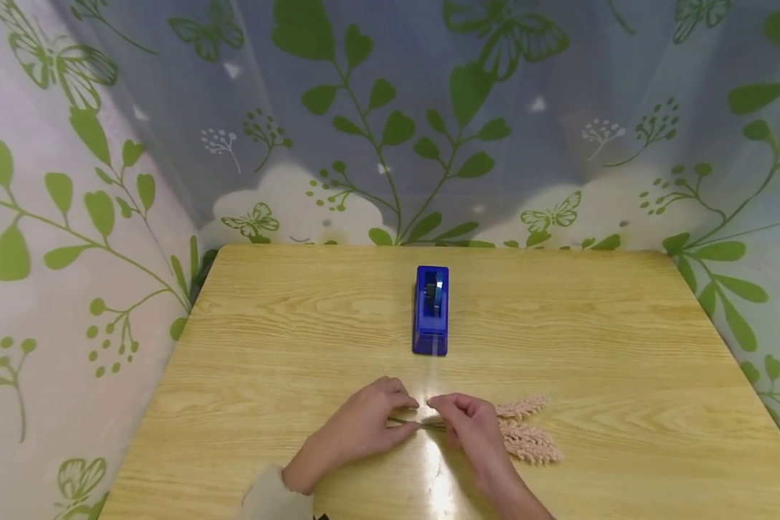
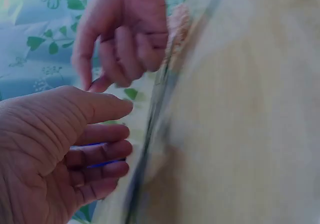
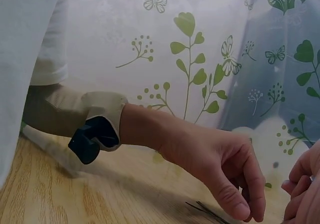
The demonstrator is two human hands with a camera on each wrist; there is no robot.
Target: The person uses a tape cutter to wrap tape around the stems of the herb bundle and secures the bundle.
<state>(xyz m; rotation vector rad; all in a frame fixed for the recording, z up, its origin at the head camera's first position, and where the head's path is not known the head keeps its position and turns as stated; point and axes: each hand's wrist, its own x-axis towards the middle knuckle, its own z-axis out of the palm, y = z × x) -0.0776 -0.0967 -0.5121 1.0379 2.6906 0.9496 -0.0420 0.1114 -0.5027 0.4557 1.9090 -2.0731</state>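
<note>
Pinches apparent clear tape (image 1: 435,374) in right hand (image 1: 473,432), with left hand (image 1: 369,420) loose-fingered beside thin stems (image 1: 432,425), possibly risking crooked sticking from rolling stems.

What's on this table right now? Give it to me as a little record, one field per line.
Surface: wood-grain table
Backdrop: leaf-and-butterfly print sheeting
Dispenser: blue tape dispenser, beyond both hands
Tape: pale strip running from the dispenser toward the right hand
Plant: pinkish spikes right of the right hand, with thin dark stems reaching left
Left grip: thumb and fingers parted, close to the stems; contact unclear
Right grip: thumb and forefinger pinched together, apparently on the strip's end
</note>
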